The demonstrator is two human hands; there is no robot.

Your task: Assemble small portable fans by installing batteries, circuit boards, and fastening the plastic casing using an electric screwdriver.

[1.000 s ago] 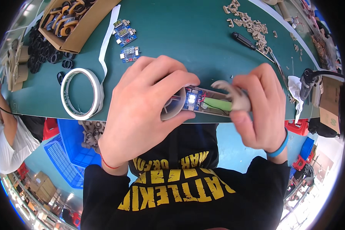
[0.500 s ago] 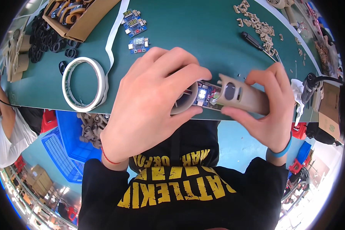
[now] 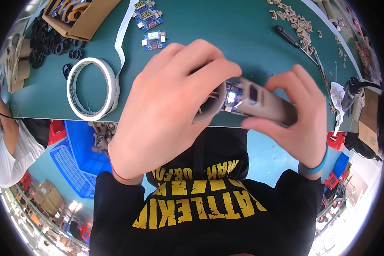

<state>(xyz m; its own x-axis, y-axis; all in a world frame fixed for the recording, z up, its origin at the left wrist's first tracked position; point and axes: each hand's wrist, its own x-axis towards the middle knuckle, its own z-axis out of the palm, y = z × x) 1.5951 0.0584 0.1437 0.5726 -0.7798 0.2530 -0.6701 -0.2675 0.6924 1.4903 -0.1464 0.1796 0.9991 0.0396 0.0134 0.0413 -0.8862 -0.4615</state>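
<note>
My left hand (image 3: 166, 98) is closed round a beige rounded housing (image 3: 216, 104) with a hollow, open end. From it sticks out a blue circuit board (image 3: 231, 97) with a small display glowing white. My right hand (image 3: 301, 106) grips a beige tubular casing (image 3: 275, 106) with a dark oval opening in its side. The casing's left end sits around part of the board, and a short stretch of board shows between the two beige parts. Both are held above the table's near edge. My left hand hides much of the housing.
On the green table (image 3: 209, 25) lie a white tape roll (image 3: 72, 91), several blue circuit boards (image 3: 154, 39), black rings (image 3: 51, 47), a screwdriver (image 3: 288, 36) and small beige clips (image 3: 296, 21). A cardboard box (image 3: 83, 30) stands far left; a blue crate (image 3: 87, 149) sits below.
My right hand has pushed the casing further over the circuit board, toward the left-hand housing, so less board shows. The casing has also turned and tilts down more toward its right end.
</note>
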